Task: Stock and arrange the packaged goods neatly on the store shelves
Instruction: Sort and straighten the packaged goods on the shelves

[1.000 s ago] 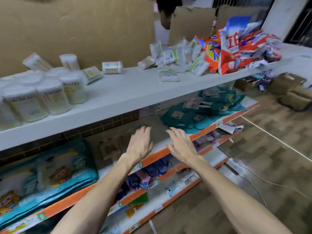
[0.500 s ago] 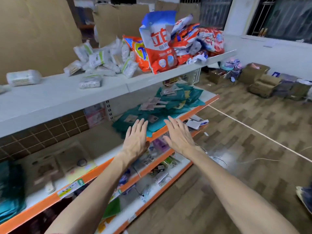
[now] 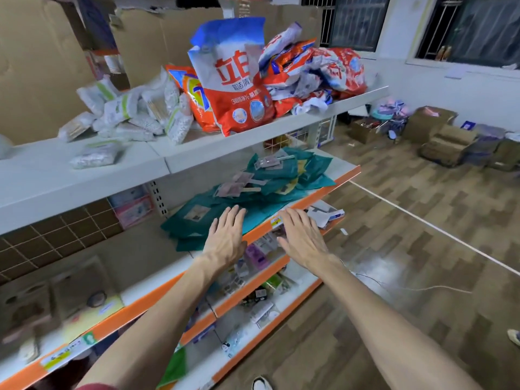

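Observation:
A loose heap of teal flat packages (image 3: 253,190) lies on the middle shelf (image 3: 344,171), which has an orange front edge. My left hand (image 3: 226,237) reaches out flat with straight fingers, its fingertips over the near edge of the heap. My right hand (image 3: 302,235) is stretched out flat beside it, over the shelf's orange edge, holding nothing. On the top white shelf (image 3: 309,122) lean red and blue detergent bags (image 3: 239,80) and a pile of white cotton-swab packs (image 3: 135,114).
Lower shelves (image 3: 253,285) hold small mixed packets. Flattened cardboard (image 3: 39,305) lies on the middle shelf at left. Cardboard boxes (image 3: 450,142) sit on the wooden floor at right. A white line (image 3: 436,229) crosses the floor. A shoe (image 3: 261,384) shows at the bottom.
The view has swung right along the shelves, from the swab jars toward the teal heap and detergent bags. Both hands stayed flat and moved up to the teal packages.

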